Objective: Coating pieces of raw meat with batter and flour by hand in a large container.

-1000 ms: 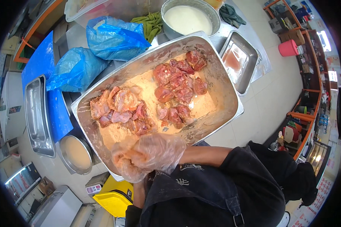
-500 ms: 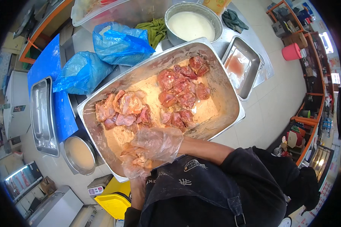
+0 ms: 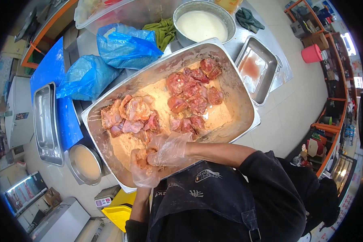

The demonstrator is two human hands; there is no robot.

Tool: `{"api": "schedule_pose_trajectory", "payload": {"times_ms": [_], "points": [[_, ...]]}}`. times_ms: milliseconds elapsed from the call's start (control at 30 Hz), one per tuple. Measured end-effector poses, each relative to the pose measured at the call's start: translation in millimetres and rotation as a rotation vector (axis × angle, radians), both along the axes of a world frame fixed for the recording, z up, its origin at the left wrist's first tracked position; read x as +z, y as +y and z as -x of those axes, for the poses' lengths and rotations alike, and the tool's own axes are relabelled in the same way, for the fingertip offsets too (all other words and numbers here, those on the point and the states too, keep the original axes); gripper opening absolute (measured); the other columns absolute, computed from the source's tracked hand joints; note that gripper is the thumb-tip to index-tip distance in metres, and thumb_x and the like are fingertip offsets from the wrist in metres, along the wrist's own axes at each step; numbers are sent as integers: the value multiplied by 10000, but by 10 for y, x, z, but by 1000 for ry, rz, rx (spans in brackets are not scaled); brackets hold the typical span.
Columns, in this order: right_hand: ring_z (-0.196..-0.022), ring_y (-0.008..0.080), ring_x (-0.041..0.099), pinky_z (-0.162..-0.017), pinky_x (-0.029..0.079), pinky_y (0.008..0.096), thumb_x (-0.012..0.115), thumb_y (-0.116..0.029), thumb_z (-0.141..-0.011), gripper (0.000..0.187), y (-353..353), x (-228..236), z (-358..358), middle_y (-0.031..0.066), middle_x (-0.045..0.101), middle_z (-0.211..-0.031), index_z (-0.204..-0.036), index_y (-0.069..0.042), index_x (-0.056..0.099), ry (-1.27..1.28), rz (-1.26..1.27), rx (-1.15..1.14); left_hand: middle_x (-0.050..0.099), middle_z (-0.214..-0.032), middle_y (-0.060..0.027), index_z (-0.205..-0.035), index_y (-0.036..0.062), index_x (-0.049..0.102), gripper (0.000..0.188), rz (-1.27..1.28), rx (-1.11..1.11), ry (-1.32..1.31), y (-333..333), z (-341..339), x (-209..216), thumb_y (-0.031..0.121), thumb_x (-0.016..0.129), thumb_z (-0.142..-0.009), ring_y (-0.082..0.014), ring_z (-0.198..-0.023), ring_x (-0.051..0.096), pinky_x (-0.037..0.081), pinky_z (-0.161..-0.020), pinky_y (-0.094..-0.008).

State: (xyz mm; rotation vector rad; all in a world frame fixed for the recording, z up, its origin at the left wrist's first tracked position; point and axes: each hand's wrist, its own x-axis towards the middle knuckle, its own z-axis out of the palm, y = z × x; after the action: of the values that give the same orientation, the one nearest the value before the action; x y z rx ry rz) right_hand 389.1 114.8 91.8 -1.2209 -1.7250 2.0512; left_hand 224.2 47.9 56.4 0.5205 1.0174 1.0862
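Both my hands wear clear plastic gloves and meet over the near left corner of a large steel pan [image 3: 246, 128]. My left hand [image 3: 144, 172] curls around a flour-dusted piece of raw chicken, mostly hidden by the gloves. From the right, my right hand [image 3: 168, 150] presses its closed fingers on the same piece. Pale orange seasoned flour [image 3: 159, 94] covers the pan's bottom. On it lie a heap of partly coated chicken pieces [image 3: 135, 109] at the left and a redder heap of marinated pieces [image 3: 191, 89] farther right.
Behind the pan stand blue plastic bags [image 3: 127, 46], a green cloth [image 3: 162, 34], a pot of white liquid [image 3: 201, 26] and a clear tub [image 3: 133, 16]. A steel tray with reddish liquid [image 3: 252, 68] sits at right. At left are another tray [image 3: 46, 121] and a round bowl [image 3: 84, 164].
My hands have closed together over the chicken piece, which shows less now. My right hand has shifted slightly left and my left hand has turned more upright around it.
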Motion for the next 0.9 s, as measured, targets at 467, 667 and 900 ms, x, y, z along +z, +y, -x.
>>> {"api": "schedule_pose_trajectory", "payload": {"times_ms": [467, 667, 900], "points": [[-864, 335, 604, -770, 473, 436, 504, -306, -803, 349, 307, -148, -1449, 221, 597, -925, -906, 16, 593, -1044, -344, -232, 551, -1001, -157, -1142, 12, 475, 485, -582, -281, 1047, 510, -164, 228, 187, 660, -730, -293, -891, 554, 453, -747, -370], [-906, 299, 602, -761, 490, 405, 460, -210, -827, 239, 491, -627, -1748, 146, 600, -994, -941, -47, 591, -1102, -440, -24, 550, -1019, -178, -1152, 23, 483, 481, -897, -294, 933, 783, -382, 383, 177, 644, -726, -340, -877, 562, 457, -732, -394], [-966, 219, 551, -830, 445, 358, 548, -247, -866, 309, -120, 210, -906, 130, 555, -1038, -1089, -44, 480, -1, -108, -182, 549, -1080, -190, -1214, 42, 463, 612, -1015, -582, 1005, 575, -636, 400, 282, 698, -702, -371, -889, 562, 456, -723, -429]]}}
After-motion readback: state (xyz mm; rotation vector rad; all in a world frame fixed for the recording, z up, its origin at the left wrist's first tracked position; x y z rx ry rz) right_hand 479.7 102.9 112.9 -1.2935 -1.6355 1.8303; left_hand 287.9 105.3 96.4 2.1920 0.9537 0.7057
